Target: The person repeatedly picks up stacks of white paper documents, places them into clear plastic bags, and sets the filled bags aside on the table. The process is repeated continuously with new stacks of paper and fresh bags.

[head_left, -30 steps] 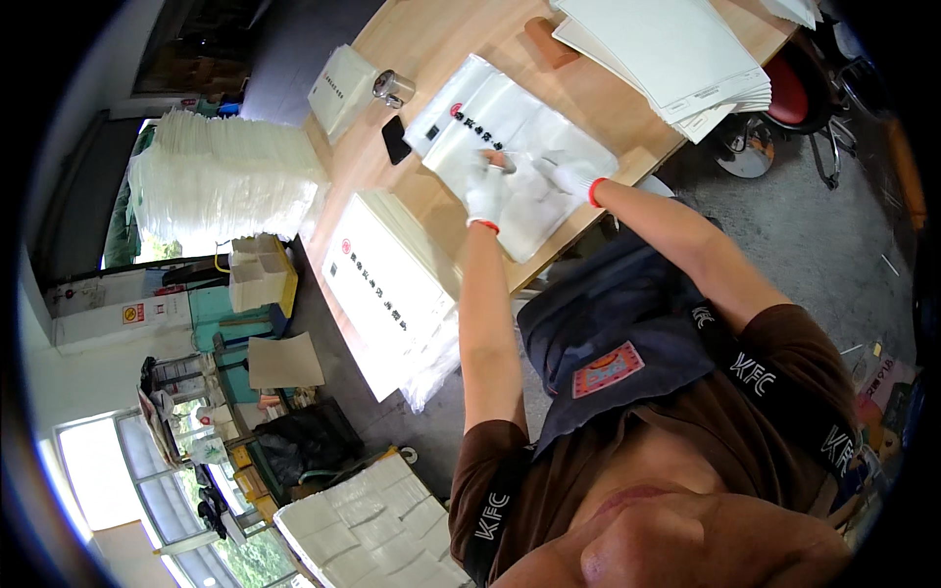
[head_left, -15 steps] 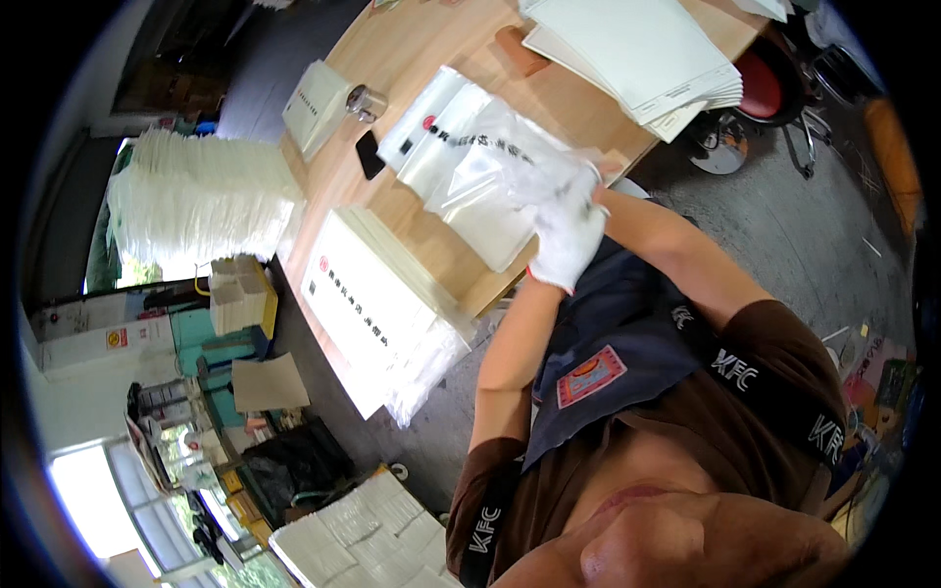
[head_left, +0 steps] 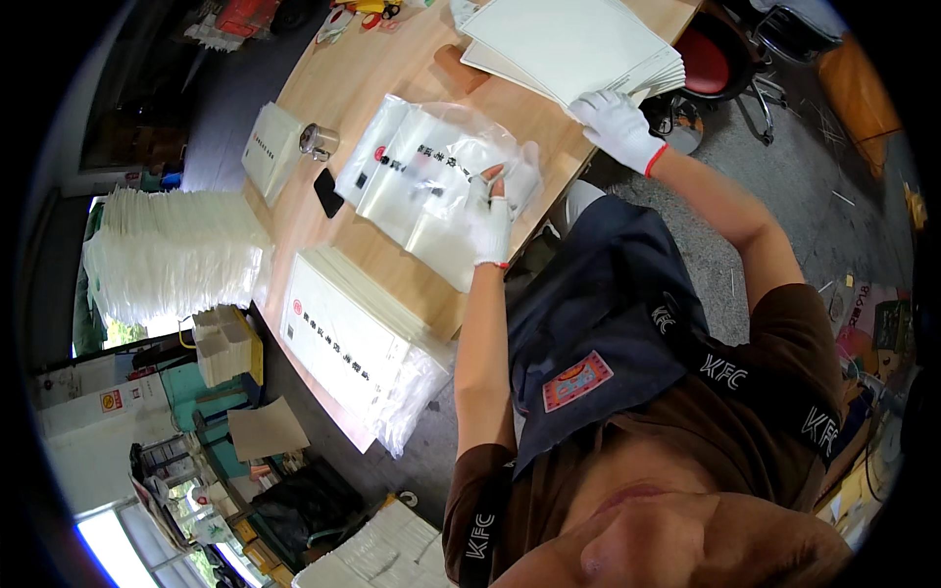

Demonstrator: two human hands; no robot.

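Note:
My left hand, in a white fingerless glove, grips the near edge of a clear plastic bag lying on the wooden table. My right hand, also gloved in white, rests on the near corner of a fanned stack of white sheets at the table's right end. I cannot tell whether its fingers pinch a sheet. Under the top bag lie more clear bags with printed marks.
A stack of filled bags sits at the table's near left corner. A black phone, a small glass jar and a white box lie beyond. A tall white pile stands left; a red stool right.
My right hand has left the bag and reached right to the stack of white sheets. My left hand stayed at the bag. The camera view shifted.

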